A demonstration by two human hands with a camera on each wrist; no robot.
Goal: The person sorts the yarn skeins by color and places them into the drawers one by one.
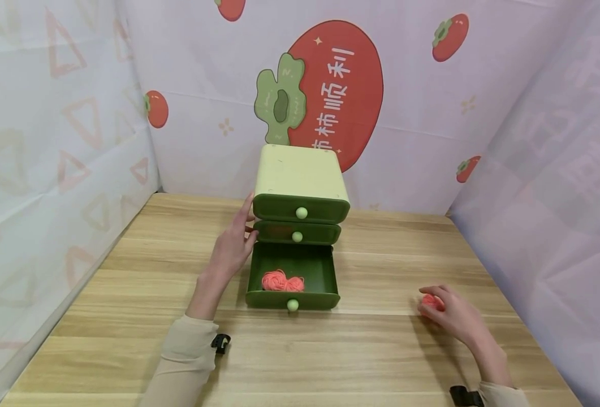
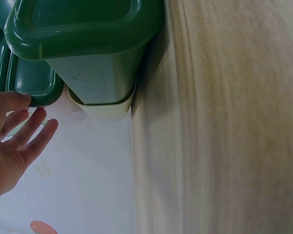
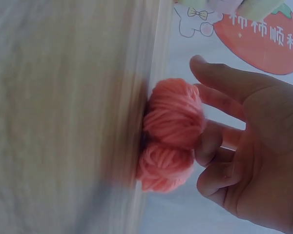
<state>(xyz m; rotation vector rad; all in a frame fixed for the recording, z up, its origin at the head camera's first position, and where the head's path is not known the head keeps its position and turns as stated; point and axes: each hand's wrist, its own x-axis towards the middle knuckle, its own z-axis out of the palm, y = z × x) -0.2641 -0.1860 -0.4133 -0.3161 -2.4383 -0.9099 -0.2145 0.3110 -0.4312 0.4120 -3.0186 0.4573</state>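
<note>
A cream cabinet (image 1: 302,169) with green drawers stands at the back middle. Its bottom drawer (image 1: 320,270) is pulled out, with a coral yarn bundle (image 1: 279,281) inside. My left hand (image 1: 232,246) is at the cabinet's left side. In the left wrist view its thumb touches the edge of the middle drawer (image 2: 36,80), and the other fingers are loosely extended. On the table at the right, my right hand (image 1: 454,314) is beside another coral yarn bundle (image 3: 173,114), pinched into two lobes. The right thumb stands apart from this yarn, while some bent fingers lie against or very near it.
The wooden table (image 1: 371,350) reaches back to a printed cloth backdrop (image 1: 198,147). Cloth walls rise along the left and right sides. Pale green round knobs (image 1: 292,305) stick out from the drawer fronts.
</note>
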